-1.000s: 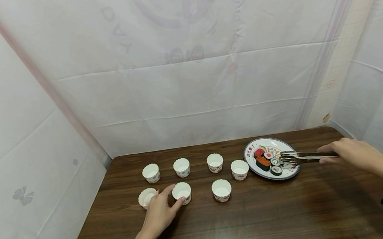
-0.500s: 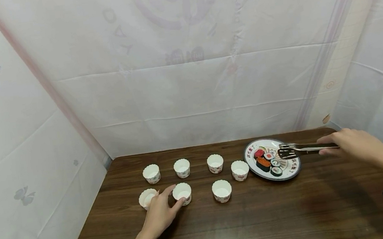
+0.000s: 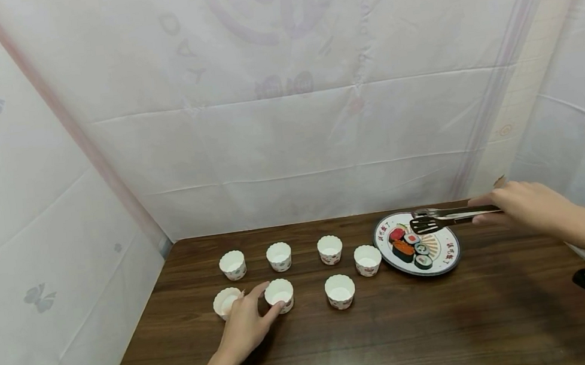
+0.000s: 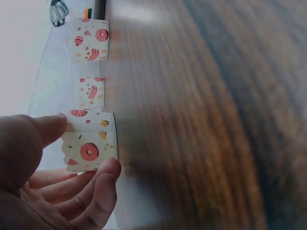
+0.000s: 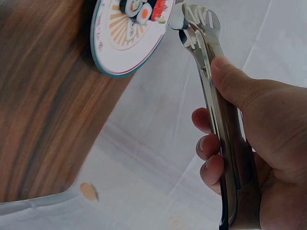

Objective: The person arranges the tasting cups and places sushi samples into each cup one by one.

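Note:
My left hand [image 3: 246,326] grips a white scalloped paper baking cup [image 3: 279,292] at the table's middle left, thumb on one side and fingers on the other. The left wrist view shows red doughnut prints on this cup [image 4: 88,141]. My right hand [image 3: 536,209] holds metal serving tongs [image 3: 453,217] over a round plate [image 3: 445,264] at the right. In the right wrist view, a small pale piece [image 5: 178,18] shows at the tongs' slotted tips. Several sushi pieces lie on the plate, among them an orange-topped one [image 3: 403,250] and a red-topped one [image 3: 397,234].
More paper cups stand around the left hand, one [image 3: 340,291] to its right and one [image 3: 228,303] partly behind it. Another cup [image 3: 368,260] sits beside the plate. The dark wooden table [image 3: 397,339] is backed by white cloth walls [image 3: 287,135].
The right hand has lifted the tongs up off the plate and moved them left, over its far part. The pale piece beneath them has left the plate. The left hand keeps its place.

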Motion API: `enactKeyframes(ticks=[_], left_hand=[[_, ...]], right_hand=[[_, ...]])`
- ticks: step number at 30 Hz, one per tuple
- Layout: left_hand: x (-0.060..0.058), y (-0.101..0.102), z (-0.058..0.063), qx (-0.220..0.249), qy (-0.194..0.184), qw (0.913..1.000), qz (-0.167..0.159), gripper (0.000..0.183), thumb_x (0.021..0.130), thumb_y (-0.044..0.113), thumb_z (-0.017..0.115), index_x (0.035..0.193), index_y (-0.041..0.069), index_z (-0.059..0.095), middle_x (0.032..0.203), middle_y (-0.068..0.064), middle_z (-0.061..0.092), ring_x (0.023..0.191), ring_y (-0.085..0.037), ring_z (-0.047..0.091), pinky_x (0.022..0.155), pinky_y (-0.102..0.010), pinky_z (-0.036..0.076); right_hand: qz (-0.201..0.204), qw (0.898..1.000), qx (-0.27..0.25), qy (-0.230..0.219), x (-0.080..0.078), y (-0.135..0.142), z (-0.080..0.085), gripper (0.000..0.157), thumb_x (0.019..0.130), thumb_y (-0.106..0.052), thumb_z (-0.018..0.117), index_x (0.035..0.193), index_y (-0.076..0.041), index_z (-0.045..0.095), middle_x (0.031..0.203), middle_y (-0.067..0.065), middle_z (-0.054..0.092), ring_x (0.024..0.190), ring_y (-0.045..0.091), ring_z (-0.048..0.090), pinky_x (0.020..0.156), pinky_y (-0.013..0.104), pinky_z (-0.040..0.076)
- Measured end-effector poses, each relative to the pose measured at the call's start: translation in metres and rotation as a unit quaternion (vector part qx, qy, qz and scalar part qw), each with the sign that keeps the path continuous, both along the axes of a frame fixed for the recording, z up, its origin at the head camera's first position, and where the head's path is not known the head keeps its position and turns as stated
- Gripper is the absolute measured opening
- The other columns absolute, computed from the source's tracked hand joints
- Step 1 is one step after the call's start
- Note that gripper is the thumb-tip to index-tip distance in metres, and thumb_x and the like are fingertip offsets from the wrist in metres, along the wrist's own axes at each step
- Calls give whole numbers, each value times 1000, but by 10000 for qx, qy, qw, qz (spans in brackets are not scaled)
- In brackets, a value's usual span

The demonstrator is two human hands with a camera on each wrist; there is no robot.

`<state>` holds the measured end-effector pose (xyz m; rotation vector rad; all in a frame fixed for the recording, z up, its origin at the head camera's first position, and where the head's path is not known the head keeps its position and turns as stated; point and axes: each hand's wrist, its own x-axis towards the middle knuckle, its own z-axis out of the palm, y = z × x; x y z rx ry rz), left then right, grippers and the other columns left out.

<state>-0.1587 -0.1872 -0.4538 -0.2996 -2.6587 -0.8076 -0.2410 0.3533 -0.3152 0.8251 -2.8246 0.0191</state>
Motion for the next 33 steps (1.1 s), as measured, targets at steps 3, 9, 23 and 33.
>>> enactKeyframes(ticks=[3,9,23,33], left_hand=[[0,0,1,2,-30,10000,19,49,87,25,85,124,-3,69,111,-18,75,102,-32,73,105,-57,46],[0,0,1,12,-67,10000,46,48,87,24,85,124,-2,69,110,-18,75,101,-31,73,106,-57,45],[0,0,2,-53,-47,9999,78,48,87,25,85,123,-2,70,108,-18,76,95,-31,74,104,-57,47],[-1,0,2,-74,-84,9999,86,48,86,25,85,123,-2,70,107,-17,76,95,-31,74,104,-56,47]], right_hand=[[94,9999,37,-17,-1,-10,6,30,92,-35,78,118,-20,78,98,2,76,84,28,72,61,54,54],[277,9996,28,-6,-3,-30,15,31,92,-33,78,119,-17,78,103,2,78,86,28,73,69,55,56],[794,9967,118,-85,-9,-81,24,28,94,-31,76,118,-18,78,107,-2,77,88,23,73,67,49,58],[1355,9907,109,95,-14,-118,26,11,95,-33,75,103,-25,77,90,-13,73,72,9,66,59,40,54]])
